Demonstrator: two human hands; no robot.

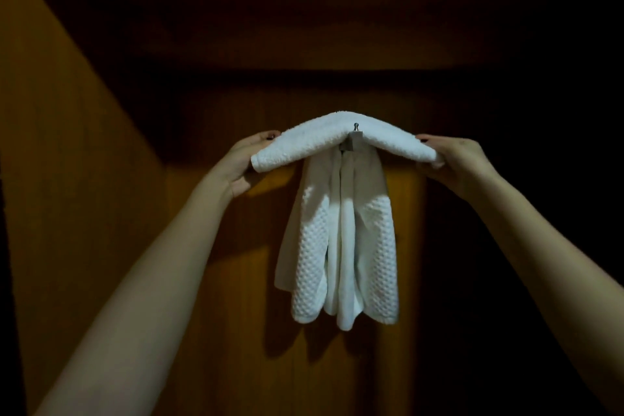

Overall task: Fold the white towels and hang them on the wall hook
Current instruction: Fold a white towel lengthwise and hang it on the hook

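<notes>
Right now I have a folded white towel point(344, 138) laid across the metal hook point(355, 128) on the wooden wall point(236, 314). Its long axis runs left to right, level with my hands. The middle sits on the hook, whose small knob pokes up just in front of the fold. Both ends slope down and outward, so the towel forms a shallow peak.

My left hand point(243, 162) grips the left end, and its fingers point(270, 136) curl over the top edge with the palm below. My right hand point(456, 159) grips the right end the same way, its fingers point(423, 138) wrapped over the far edge.

Below the hook hangs another white towel point(344, 246), with its long axis straight up and down. It is gathered at the hook and falls in loose folds against the wall. Its outer panels show a waffle weave, and its lower edge is uneven. The folded towel rests over the top of it.
</notes>
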